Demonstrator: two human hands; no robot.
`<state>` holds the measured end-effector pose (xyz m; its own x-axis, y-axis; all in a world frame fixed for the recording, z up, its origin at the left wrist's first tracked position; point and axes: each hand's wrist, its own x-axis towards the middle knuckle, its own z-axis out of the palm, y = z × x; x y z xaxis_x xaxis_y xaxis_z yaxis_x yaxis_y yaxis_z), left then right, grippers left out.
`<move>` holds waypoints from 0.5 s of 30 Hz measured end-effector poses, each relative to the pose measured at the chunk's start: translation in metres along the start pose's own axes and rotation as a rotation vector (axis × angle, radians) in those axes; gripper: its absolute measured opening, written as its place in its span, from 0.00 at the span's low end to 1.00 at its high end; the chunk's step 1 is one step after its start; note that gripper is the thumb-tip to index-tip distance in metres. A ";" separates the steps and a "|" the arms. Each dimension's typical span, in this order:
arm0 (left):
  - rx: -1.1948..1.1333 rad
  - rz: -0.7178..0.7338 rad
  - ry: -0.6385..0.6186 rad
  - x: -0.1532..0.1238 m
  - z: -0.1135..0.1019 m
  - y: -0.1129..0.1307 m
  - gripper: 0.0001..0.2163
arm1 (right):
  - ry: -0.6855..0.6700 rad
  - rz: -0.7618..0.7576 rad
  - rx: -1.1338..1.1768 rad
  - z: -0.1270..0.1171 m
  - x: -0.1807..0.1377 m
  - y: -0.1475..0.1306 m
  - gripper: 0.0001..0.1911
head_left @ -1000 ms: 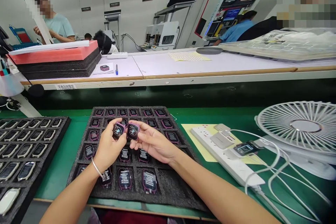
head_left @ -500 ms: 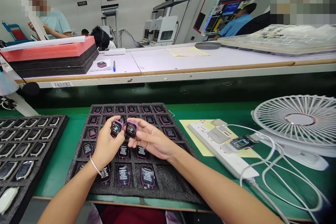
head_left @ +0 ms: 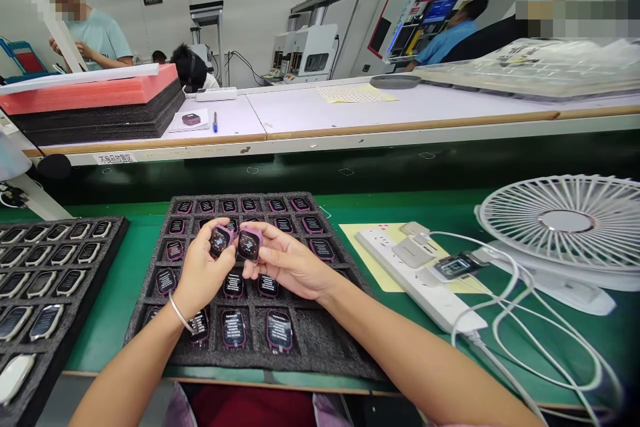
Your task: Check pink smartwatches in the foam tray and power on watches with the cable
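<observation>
My left hand (head_left: 200, 273) grips a small purple smartwatch body (head_left: 221, 240), its dark screen facing up. My right hand (head_left: 290, 263) grips a second purple smartwatch body (head_left: 249, 244) right beside the first. Both are held just above a black foam tray (head_left: 320, 347) on the green bench. Its pockets hold several more purple watch bodies (head_left: 279, 330). The tray's right-hand pockets near me hold nothing.
A second foam tray (head_left: 107, 257) of silver watch bodies lies at the left. At the right sit a white power strip (head_left: 425, 293) with cables, a watch on a charger (head_left: 453, 267) and a white fan (head_left: 565, 227). Other people work behind the raised white shelf (head_left: 400, 120).
Both hands have stayed together over the tray holding the two watch bodies. The view has shifted slightly as my head moved.
</observation>
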<state>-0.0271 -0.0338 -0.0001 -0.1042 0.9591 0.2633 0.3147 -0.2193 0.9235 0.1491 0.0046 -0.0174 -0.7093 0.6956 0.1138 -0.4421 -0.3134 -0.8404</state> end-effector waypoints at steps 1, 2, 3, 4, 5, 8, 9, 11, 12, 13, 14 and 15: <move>-0.007 0.001 0.001 0.000 0.000 0.000 0.19 | 0.000 0.000 -0.001 0.000 0.000 0.000 0.27; -0.015 0.001 0.004 0.000 0.000 0.000 0.19 | 0.000 -0.001 -0.002 0.000 0.000 0.000 0.27; -0.022 0.001 0.007 0.000 0.000 0.000 0.20 | 0.002 -0.002 -0.001 0.001 0.000 -0.001 0.27; -0.029 0.000 0.010 0.000 0.001 0.000 0.20 | 0.005 -0.002 0.000 0.001 0.000 -0.001 0.28; -0.034 -0.001 0.011 0.000 0.001 0.000 0.20 | 0.008 -0.003 0.002 0.001 -0.001 -0.001 0.28; -0.027 -0.002 0.008 0.000 0.000 0.001 0.20 | 0.012 -0.005 0.010 0.002 0.000 -0.001 0.28; -0.020 -0.001 0.006 0.000 0.000 0.002 0.20 | 0.010 -0.005 0.014 0.002 0.000 -0.001 0.27; 0.000 0.001 0.011 -0.001 0.000 0.003 0.19 | 0.008 -0.004 0.015 0.002 0.000 -0.001 0.28; 0.011 0.003 0.016 -0.001 0.000 0.004 0.19 | 0.008 -0.004 0.013 0.003 0.000 -0.001 0.28; 0.020 0.003 0.020 -0.001 0.000 0.004 0.19 | 0.011 -0.004 0.009 0.003 -0.001 -0.001 0.28; 0.026 0.003 0.023 -0.001 0.000 0.004 0.19 | 0.014 -0.003 0.005 0.003 -0.001 -0.001 0.28; 0.030 0.002 0.024 -0.001 0.000 0.005 0.19 | 0.017 -0.003 0.002 0.003 -0.001 -0.001 0.29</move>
<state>-0.0260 -0.0357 0.0041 -0.1259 0.9541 0.2719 0.3427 -0.2154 0.9144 0.1486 0.0025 -0.0148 -0.6986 0.7074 0.1076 -0.4457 -0.3126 -0.8389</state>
